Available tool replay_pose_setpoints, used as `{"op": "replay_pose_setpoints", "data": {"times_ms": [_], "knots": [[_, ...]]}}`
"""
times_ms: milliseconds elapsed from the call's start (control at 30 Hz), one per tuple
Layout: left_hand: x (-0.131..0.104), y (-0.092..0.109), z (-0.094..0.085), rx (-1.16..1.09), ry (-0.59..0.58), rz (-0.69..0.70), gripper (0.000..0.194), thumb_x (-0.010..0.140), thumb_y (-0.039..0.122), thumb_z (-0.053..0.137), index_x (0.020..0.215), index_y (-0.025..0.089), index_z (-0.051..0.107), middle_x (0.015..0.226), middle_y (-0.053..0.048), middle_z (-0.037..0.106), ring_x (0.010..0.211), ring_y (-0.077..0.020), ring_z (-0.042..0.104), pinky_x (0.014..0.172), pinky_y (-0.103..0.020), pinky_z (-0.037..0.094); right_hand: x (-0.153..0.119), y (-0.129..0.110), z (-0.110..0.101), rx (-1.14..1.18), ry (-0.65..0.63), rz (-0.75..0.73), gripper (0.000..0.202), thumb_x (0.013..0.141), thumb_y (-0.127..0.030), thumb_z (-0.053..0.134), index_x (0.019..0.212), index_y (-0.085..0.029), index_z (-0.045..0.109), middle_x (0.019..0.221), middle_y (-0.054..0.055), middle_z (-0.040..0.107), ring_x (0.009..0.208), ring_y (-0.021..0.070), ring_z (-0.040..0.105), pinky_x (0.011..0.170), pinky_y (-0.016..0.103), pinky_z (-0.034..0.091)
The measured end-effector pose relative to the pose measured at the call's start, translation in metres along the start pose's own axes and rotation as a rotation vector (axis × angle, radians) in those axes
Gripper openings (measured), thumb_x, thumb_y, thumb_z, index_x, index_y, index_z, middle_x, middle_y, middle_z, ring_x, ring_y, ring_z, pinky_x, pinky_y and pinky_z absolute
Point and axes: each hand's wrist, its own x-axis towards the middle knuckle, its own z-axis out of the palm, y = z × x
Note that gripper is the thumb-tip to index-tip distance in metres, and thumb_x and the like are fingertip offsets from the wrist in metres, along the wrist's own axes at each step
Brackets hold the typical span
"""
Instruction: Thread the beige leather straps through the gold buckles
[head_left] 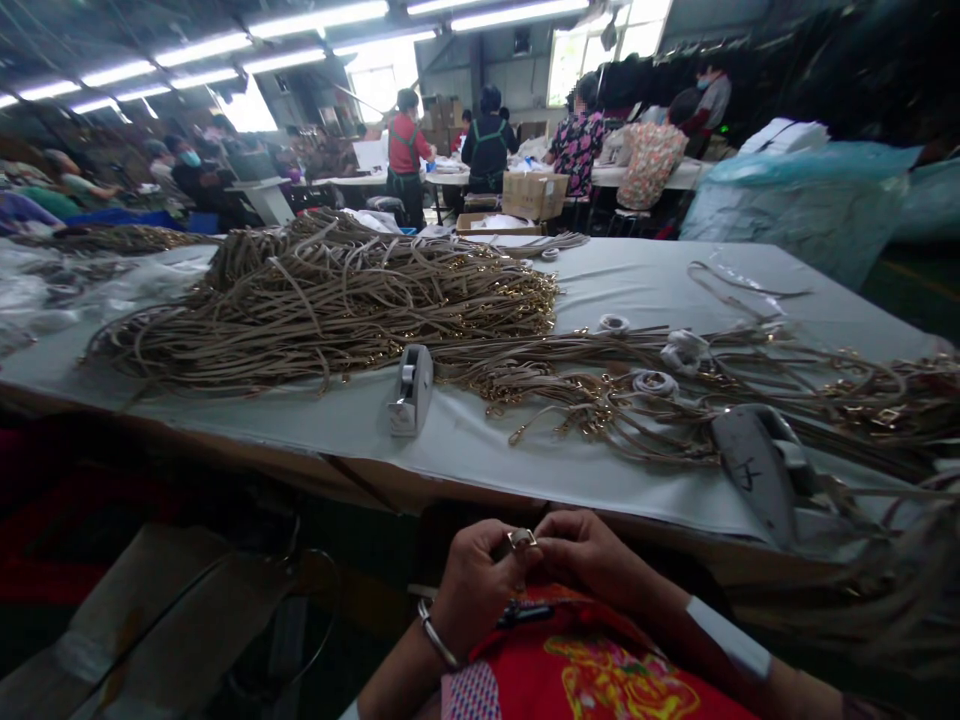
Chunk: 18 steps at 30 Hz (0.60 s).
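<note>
buckle (522, 540), small and gold-coloured, sits between the person's two hands, above red floral fabric (600, 675). from my remote view, i see the left hand (480, 570) pinching its left side between thumb and fingers, the right hand (589, 552) pinching its right likewise. beyond, on a pale table (637, 275), lie heaped beige straps (337, 305) behind a grey tape dispenser (412, 395).
</note>
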Motion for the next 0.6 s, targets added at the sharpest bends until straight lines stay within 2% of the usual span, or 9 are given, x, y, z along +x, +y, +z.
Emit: {"op": "replay_pose_setpoints", "data": {"times_ms": [167,267,367,433,500,600], "knots": [[0.001,0.0,0.0,0.146,-0.019,0.031,0.03,0.08,0.04,0.07,0.067,0.013,0.071,0.067,-0.003,0.066,0.063,-0.0154,0.057,0.058,-0.023,0.042,0.0,-0.001,0.004,-0.013,0.016,-0.012,0.034,0.067,-0.042,0.085,0.071,-0.013,0.068,0.058,-0.002,0.061,0.052,0.0085,0.05,0.052,0.021,0.038],[0.002,0.003,0.0,0.169,-0.021,0.044,0.033,0.081,0.042,0.068,0.063,0.014,0.068,0.064,-0.002,0.064,0.061,-0.0148,0.056,0.057,-0.023,0.04,-0.001,0.0,0.007,0.059,0.003,-0.012,0.036,0.069,-0.044,0.084,0.075,-0.014,0.065,0.061,-0.001,0.062,0.054,0.01,0.054,0.055,0.022,0.042],[0.004,0.005,0.0,0.157,0.005,0.022,0.038,0.083,0.044,0.064,0.059,0.015,0.062,0.057,0.0,0.059,0.055,-0.0131,0.051,0.052,-0.023,0.036,-0.002,0.002,0.009,0.145,-0.013,-0.07,0.043,0.076,-0.048,0.078,0.105,-0.019,0.064,0.075,-0.001,0.062,0.063,0.0134,0.059,0.061,0.026,0.048],[0.005,0.003,0.002,0.17,0.015,0.02,0.038,0.083,0.043,0.064,0.057,0.016,0.059,0.055,0.001,0.056,0.054,-0.0123,0.048,0.051,-0.023,0.034,-0.003,0.003,0.009,0.04,-0.005,-0.159,0.048,0.081,-0.047,0.074,0.121,-0.024,0.059,0.086,0.0,0.061,0.072,0.0154,0.061,0.068,0.03,0.051],[0.006,-0.001,0.004,0.187,-0.012,0.042,0.034,0.082,0.038,0.064,0.058,0.015,0.059,0.057,0.001,0.056,0.055,-0.012,0.046,0.052,-0.023,0.033,-0.001,0.003,0.008,-0.188,0.002,-0.296,0.036,0.083,-0.041,0.073,0.113,-0.022,0.066,0.098,0.004,0.062,0.087,0.0187,0.062,0.08,0.033,0.051],[0.007,-0.008,0.005,0.221,-0.066,0.067,0.03,0.084,0.032,0.061,0.058,0.015,0.06,0.06,0.0,0.055,0.057,-0.0122,0.046,0.053,-0.024,0.03,0.002,0.002,0.009,-0.418,0.036,-0.473,0.012,0.082,-0.029,0.073,0.086,-0.018,0.072,0.103,0.007,0.062,0.098,0.0211,0.059,0.09,0.033,0.047]]}}
